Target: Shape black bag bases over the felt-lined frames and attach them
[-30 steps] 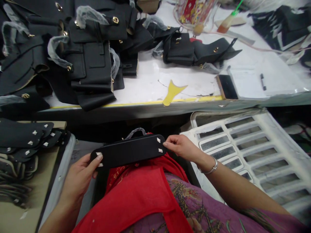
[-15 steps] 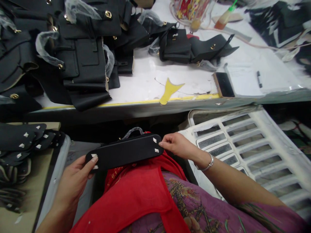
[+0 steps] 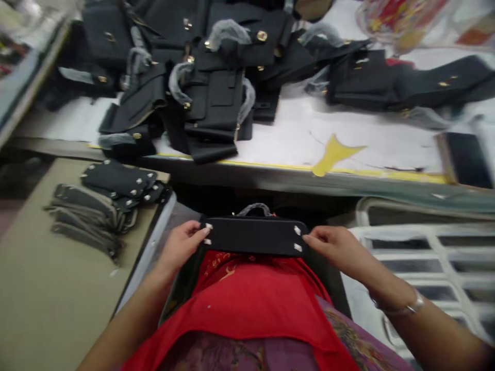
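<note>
Pinching a black panel (image 3: 253,237) with left fingers (image 3: 198,236) and right fingers (image 3: 316,240), bags (image 3: 222,98) heaped behind, clear container (image 3: 365,24) of red-yellow contents (image 3: 404,16)

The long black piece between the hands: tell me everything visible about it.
This black piece is long and flat-looking, with rounded corners and a smooth, leather-like face. Two small white patches sit near each end. It runs almost level from side to side, at the far edge of the red apron. The left hand pinches one end; the right hand holds the other. Any support beneath is hidden.
</note>
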Available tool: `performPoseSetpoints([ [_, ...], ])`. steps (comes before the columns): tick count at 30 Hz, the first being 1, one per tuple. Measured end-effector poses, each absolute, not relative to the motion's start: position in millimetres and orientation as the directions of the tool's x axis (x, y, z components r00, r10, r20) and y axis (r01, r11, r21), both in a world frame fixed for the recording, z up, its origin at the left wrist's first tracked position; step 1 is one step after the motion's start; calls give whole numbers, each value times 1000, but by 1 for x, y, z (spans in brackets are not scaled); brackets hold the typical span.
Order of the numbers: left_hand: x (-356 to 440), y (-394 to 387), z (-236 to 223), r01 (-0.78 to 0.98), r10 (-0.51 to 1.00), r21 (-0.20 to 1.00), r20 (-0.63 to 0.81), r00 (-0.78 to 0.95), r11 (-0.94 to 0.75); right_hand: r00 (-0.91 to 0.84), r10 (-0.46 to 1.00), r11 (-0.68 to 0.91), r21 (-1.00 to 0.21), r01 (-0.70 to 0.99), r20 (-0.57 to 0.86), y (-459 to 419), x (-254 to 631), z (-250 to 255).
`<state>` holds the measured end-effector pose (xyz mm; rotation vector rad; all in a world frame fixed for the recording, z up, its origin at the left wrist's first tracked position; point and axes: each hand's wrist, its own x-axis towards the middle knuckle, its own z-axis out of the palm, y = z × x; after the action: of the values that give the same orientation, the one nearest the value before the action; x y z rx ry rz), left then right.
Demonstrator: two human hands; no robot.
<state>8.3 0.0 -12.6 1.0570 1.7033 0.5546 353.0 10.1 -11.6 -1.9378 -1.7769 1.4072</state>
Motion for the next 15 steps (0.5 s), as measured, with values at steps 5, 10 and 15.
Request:
performPoseSetpoints([
  [5,-9,7,-18,445,877,770,-475,-79,457,-160,812,-306,-643,702,-562,14,354,-24],
  [10,-17,7,-22,441,892,791,-449,-54,424,-131,770,-369,-603,707,-625,12,349,-19],
  [15,-22,9,-27,424,897,808,-442,-24,409,-119,741,-432,-605,669,-661,12,343,-12],
])
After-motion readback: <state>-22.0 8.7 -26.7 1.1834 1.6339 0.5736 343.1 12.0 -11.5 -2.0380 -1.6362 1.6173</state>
